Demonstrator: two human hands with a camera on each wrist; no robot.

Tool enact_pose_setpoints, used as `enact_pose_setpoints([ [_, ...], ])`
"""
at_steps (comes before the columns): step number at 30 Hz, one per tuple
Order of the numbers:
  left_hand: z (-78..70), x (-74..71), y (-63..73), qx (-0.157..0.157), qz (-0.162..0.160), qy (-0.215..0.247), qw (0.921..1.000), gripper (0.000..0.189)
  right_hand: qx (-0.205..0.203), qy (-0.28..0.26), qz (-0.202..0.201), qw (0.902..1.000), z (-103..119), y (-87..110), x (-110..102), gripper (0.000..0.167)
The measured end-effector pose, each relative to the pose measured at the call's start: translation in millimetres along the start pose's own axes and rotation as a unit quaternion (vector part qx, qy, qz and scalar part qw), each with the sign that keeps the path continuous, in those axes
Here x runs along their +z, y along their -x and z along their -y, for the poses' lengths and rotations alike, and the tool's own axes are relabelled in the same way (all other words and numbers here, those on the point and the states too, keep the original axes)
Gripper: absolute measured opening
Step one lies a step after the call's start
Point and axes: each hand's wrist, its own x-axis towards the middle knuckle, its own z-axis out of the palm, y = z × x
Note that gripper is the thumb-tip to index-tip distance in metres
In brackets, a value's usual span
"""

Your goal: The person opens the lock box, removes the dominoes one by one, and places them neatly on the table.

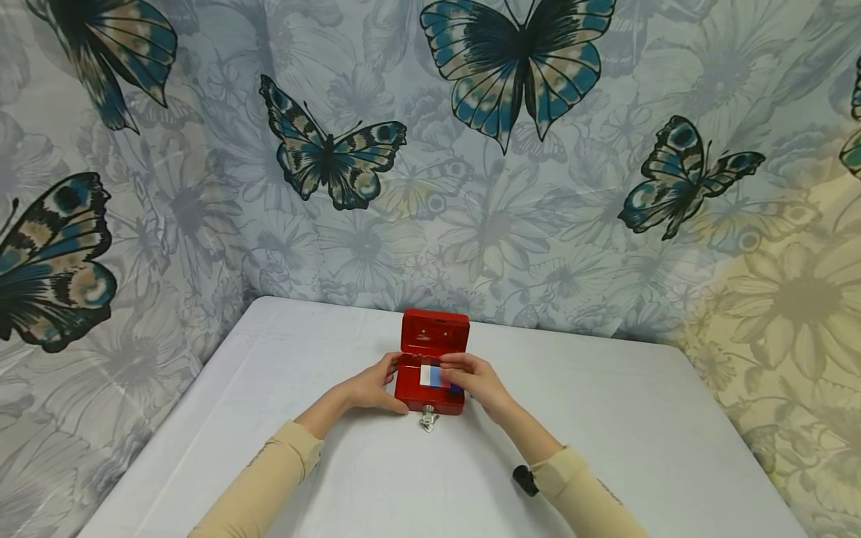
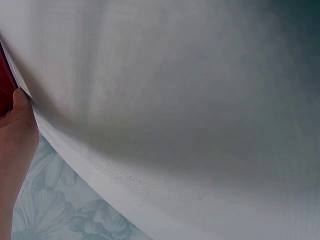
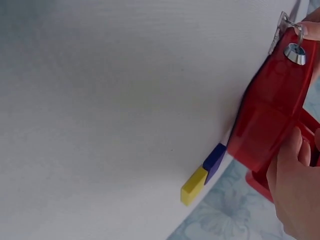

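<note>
A small red cash box (image 1: 430, 402) stands on the white table with its lid (image 1: 436, 331) raised. Keys (image 1: 427, 422) hang from the lock on its front. Inside lie flat coloured pieces (image 1: 430, 376), white, light blue, pinkish and dark blue, partly covered by fingers. My left hand (image 1: 373, 385) grips the box's left side, thumb at the front corner, fingers toward the back. My right hand (image 1: 479, 379) reaches over the right wall, fingertips inside among the pieces; whether they pinch one is hidden. A purple block (image 3: 214, 161) and a yellow block (image 3: 194, 186) lie beside the box.
A white cloth covers the table (image 1: 592, 418). Patterned fabric with butterflies (image 1: 329, 161) hangs behind and at the sides. A small black device (image 1: 525, 480) sits at the right sleeve cuff.
</note>
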Motion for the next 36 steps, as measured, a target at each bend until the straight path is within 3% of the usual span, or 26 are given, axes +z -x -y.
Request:
enact_pose_setpoints([
  [10,-0.1,-0.6,0.4,0.001,0.003,0.002,1.0,0.1,-0.015,0.048,0.028,0.9983,3.5,-6.8,8.5,0.031],
  [17,1.1,-0.1,0.2,-0.001,0.003,-0.008,1.0,0.102,-0.016,0.11,0.041,0.993,3.8,-8.3,15.3,0.033],
  [36,1.1,-1.0,-0.2,-0.007,0.003,-0.01,0.9999,0.101,-0.039,0.191,0.078,0.9777,2.3,-14.9,22.7,0.038],
])
